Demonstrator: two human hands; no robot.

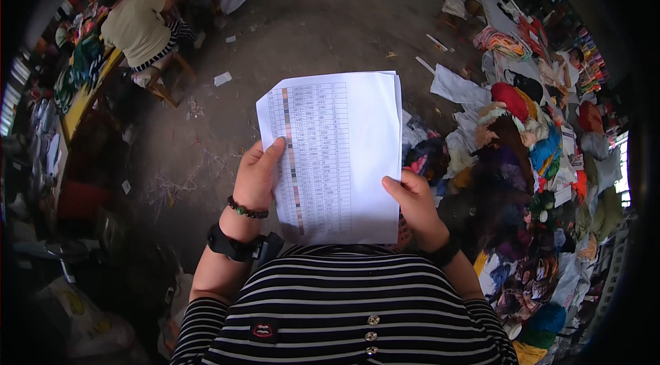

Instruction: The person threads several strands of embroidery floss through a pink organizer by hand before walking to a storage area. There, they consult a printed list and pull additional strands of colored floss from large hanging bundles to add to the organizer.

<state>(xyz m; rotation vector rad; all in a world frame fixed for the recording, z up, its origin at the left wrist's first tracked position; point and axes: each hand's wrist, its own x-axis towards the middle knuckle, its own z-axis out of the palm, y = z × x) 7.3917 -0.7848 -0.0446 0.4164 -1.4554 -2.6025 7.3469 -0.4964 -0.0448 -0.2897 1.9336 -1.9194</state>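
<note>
Held up in front of the chest, a few white sheets with a printed table and a narrow column of small colour patches down the left part. Judged from this: reading or checking of the list in hand, sheets already picked up and lifted to the eyes, nothing yet taken from the pile of coloured yarn and cloth on the floor at the right. Cannot tell how many rows are already checked; no mark or pen visible. Left hand closed on the left edge of the sheets, thumb lying on top beside the colour column, other fingers hidden behind the paper; so a pinching grip, thumb against fingers, with the paper between. Right hand at the lower right edge, also pinching the sheets, thumb on the front, fingers curled behind. Sheets thus between both grips, spanning from one hand to the other, slightly tilted, top edge away from the body, lower edge near the striped shirt. Black band and bead bracelet on the left wrist. Far at upper left, another person seated on a stool at a desk, well apart. Grey floor with scraps of paper and thread below the sheets.
</note>
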